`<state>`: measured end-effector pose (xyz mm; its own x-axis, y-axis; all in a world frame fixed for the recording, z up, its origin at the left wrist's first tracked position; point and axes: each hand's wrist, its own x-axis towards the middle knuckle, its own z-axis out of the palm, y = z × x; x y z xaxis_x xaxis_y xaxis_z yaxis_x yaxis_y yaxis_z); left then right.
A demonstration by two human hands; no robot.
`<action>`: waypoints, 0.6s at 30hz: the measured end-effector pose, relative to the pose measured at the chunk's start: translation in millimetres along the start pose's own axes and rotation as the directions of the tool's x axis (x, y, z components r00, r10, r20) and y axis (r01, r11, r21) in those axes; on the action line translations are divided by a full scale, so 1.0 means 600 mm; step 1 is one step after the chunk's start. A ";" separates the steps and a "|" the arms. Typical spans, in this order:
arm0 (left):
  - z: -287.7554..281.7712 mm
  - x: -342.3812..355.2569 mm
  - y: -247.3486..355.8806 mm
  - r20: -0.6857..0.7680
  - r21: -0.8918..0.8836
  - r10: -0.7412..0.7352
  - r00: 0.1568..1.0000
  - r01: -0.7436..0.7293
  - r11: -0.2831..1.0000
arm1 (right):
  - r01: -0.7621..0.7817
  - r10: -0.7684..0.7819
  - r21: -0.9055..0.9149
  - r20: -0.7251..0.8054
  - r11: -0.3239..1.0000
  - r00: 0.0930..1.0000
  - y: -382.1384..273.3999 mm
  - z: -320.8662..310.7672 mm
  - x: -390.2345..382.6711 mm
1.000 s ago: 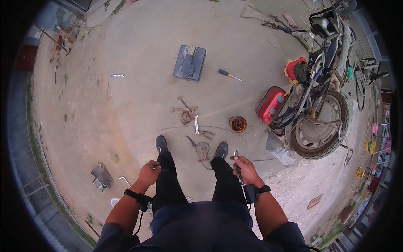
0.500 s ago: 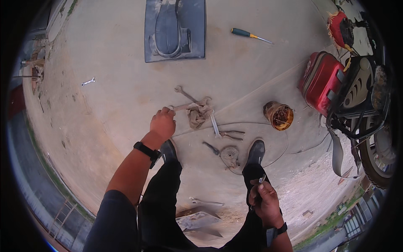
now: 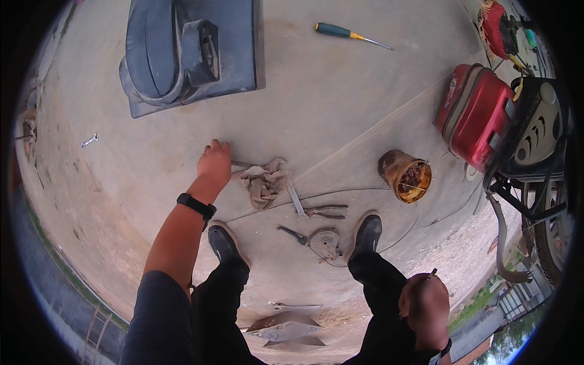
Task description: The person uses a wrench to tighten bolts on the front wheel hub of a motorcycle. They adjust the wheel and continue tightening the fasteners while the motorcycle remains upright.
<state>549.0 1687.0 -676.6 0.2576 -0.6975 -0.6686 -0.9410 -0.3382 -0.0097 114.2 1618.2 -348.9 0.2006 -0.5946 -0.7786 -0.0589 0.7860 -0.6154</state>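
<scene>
1. Nearest the lens I see my right hand (image 3: 424,302), fist closed beside my right knee, with a thin dark piece poking out at the top; fingers wrapped on it, though I cannot make out what it is.
2. Between my legs on the concrete: a flat spanner (image 3: 296,306) and some grey metal plates (image 3: 286,331).
3. My two black shoes flank a round metal disc (image 3: 325,242); pliers (image 3: 327,212) lie just above it.
4. My left hand (image 3: 215,163) reaches down to the ground, wrist strap visible. Fingers together, pressed onto the end of a wrench (image 3: 242,166) whose shaft runs under a crumpled rag (image 3: 265,183). Whether they have closed round it, I cannot tell.
5. Right of the rag, well apart: a rusty tin (image 3: 406,175).
6. Farther out: a dark seat panel (image 3: 188,50), a green-handled screwdriver (image 3: 351,35), and a red motorcycle (image 3: 499,121) at the right edge.
</scene>
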 end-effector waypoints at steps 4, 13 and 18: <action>0.014 -0.067 -0.016 0.124 -0.059 0.027 0.992 -0.019 0.998 | -0.054 0.052 0.043 0.034 0.998 0.998 -0.017 0.024 0.014; -0.079 -0.320 0.037 0.545 -0.811 0.071 0.836 0.503 0.298 | -0.354 0.350 0.021 0.098 0.935 0.931 0.023 0.028 -0.017; -0.307 -0.582 0.150 0.546 -0.818 0.305 0.780 0.576 -0.007 | -0.375 0.380 -0.064 0.148 0.925 0.913 0.000 0.009 -0.104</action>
<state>414.4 1783.8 -307.1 -0.2065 -0.3021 -0.9306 0.3342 -0.9157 0.2231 107.0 1656.5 -299.6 0.3058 -0.2191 -0.9265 -0.1917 0.9391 -0.2853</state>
